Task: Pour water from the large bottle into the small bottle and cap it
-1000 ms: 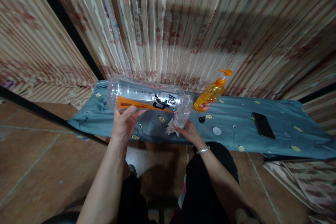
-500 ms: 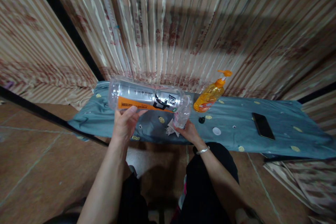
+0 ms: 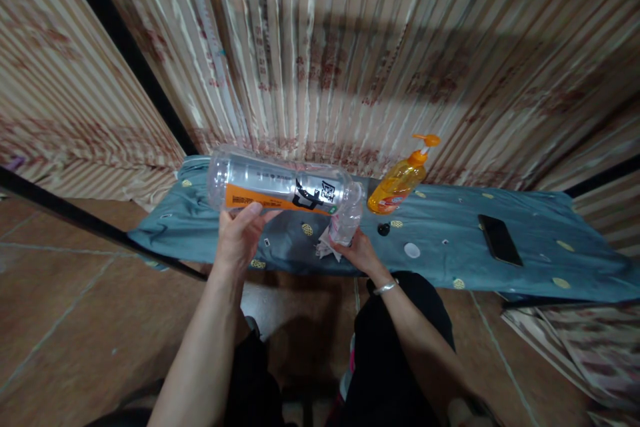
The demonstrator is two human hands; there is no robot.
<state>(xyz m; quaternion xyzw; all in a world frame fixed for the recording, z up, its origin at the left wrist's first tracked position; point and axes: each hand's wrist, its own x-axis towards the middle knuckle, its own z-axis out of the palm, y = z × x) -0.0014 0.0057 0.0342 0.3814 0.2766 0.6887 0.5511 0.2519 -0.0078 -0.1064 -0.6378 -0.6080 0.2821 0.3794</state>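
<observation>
My left hand [image 3: 241, 232] is closed around the underside of a large clear plastic bottle [image 3: 280, 181] with a silver, orange and black label. The bottle lies nearly level in the air, its neck end pointing right and its base left. That neck end meets the top of a small clear bottle [image 3: 345, 221], which is held upright with a slight tilt. My right hand [image 3: 361, 252] grips the small bottle low down. Crumpled whitish tissue [image 3: 326, 245] shows beside the small bottle's base; whether my right fingers touch it I cannot tell.
On the teal patterned cloth [image 3: 450, 213] stands an orange pump bottle [image 3: 397, 183] with yellow liquid. A black cap [image 3: 383, 229] and a white disc [image 3: 412, 251] lie near my right hand. Farther right lies a phone [image 3: 500, 240]. A pleated curtain [image 3: 350, 47] hangs behind; black poles [image 3: 125, 47] frame the left side.
</observation>
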